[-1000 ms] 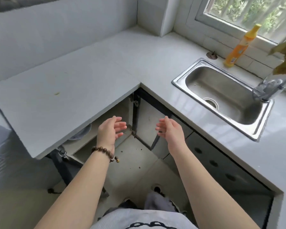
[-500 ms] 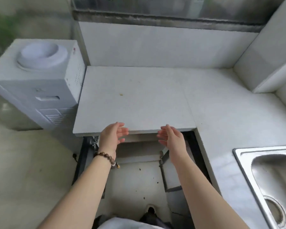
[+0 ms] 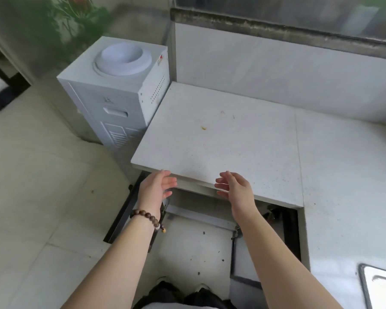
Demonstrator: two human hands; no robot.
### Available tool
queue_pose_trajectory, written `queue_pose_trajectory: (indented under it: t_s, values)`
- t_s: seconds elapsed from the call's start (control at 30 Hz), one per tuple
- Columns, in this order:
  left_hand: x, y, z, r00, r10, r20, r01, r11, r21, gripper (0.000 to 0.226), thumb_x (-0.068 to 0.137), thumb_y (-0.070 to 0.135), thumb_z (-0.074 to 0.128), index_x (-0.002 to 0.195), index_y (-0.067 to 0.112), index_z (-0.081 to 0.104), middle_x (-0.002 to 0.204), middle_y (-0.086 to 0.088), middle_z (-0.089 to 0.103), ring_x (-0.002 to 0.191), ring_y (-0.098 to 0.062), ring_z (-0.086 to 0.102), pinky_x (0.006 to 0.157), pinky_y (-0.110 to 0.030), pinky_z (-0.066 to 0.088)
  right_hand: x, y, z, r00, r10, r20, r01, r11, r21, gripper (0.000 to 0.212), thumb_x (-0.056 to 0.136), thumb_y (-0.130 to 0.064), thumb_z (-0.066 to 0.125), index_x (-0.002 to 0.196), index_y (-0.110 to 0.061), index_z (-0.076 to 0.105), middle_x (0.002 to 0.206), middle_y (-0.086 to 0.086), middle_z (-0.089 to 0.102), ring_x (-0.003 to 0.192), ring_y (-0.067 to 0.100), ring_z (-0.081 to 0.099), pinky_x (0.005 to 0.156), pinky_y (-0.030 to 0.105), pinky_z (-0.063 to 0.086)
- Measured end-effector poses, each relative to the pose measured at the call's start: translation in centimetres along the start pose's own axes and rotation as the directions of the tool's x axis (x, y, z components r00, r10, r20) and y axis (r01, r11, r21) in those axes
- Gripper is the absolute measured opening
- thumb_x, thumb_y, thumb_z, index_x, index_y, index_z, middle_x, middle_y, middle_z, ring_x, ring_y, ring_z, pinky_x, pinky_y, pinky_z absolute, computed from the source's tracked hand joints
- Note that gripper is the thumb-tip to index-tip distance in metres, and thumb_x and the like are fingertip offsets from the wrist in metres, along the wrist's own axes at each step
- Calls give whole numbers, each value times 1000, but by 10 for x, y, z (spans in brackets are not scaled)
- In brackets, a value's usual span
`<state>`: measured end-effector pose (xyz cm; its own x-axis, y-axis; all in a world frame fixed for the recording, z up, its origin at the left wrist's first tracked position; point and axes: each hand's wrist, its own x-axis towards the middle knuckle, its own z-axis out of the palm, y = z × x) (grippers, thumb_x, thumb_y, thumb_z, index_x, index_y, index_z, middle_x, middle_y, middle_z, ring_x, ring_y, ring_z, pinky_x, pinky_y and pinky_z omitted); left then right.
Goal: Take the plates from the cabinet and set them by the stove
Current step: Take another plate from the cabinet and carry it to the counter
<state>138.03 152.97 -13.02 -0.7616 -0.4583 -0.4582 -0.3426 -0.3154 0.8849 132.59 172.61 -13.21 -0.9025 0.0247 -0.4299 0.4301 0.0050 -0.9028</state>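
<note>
My left hand (image 3: 155, 188), with a bead bracelet on its wrist, and my right hand (image 3: 236, 188) are held out side by side, palms facing each other, fingers apart and holding nothing. Both hover at the front edge of the white countertop (image 3: 221, 141), above the open cabinet (image 3: 198, 210) under it. The cabinet's two dark doors (image 3: 120, 217) stand swung open. No plates and no stove show in this view; the cabinet's inside is mostly hidden by the counter.
A white water dispenser (image 3: 118, 97) stands left of the counter. A corner of the steel sink (image 3: 379, 286) shows at the bottom right. A green plant (image 3: 54, 21) is at the top left. Pale floor tiles (image 3: 42, 197) spread to the left.
The view has swung left, away from the sink and window, toward the counter's end and the water dispenser. My hands keep the same empty, facing-palms pose.
</note>
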Motion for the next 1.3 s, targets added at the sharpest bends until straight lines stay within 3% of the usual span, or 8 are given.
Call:
queue_pose_trajectory:
  t_s: [0.17,0.33,0.57,0.73,1.0,1.17,1.3]
  values:
    - [17,-18,-5,1000,3,4,-3,1000,2,25,99,24,46,99,15,69,91,-7,75,86,-19,72,80,-35,52,18,22,13,1000,-3,13,3,1000,-8,18,95,-24,54,96,-14,68,88,5,72,74,14,71,65,25,55]
    - [46,-58,-6,1000,3,6,-3,1000,-10,24,99,22,47,98,14,70,86,-4,76,82,-16,73,76,-33,53,38,69,20,999,-39,23,40,998,-41,17,96,-25,55,96,-15,69,86,2,73,84,19,70,74,31,58]
    - [103,-152,4,998,36,44,-35,999,-31,25,97,20,46,95,13,70,84,-5,76,84,-19,73,72,-32,50,68,146,23,945,-322,53,324,946,-27,19,97,-16,54,89,-13,71,77,-1,71,74,13,67,73,27,57]
    - [148,-212,9,994,80,76,-77,996,-45,25,97,19,45,98,12,70,86,-5,76,85,-18,73,73,-31,51,111,211,29,950,-313,21,313,950,-4,19,98,-13,51,93,-8,69,79,3,70,77,18,67,77,37,57]
    - [224,-281,19,984,158,83,-149,984,-98,26,97,22,47,100,10,70,89,-8,76,89,-20,73,84,-37,54,188,294,36,954,-298,-26,299,953,39,20,98,-12,50,94,-9,69,85,7,72,79,18,70,79,38,57]
    - [261,-310,28,972,221,81,-210,970,-125,23,95,20,48,96,12,70,85,-7,76,86,-20,72,77,-34,53,228,315,38,961,-269,-61,273,958,86,21,99,-7,48,94,-2,68,84,14,67,81,23,64,82,43,54]
    - [289,-309,35,967,253,27,-249,962,-110,19,94,18,52,93,15,71,91,-5,75,92,-19,70,73,-30,52,257,312,35,972,-215,-95,226,966,125,21,97,-1,45,96,3,66,83,12,66,81,25,61,76,36,53]
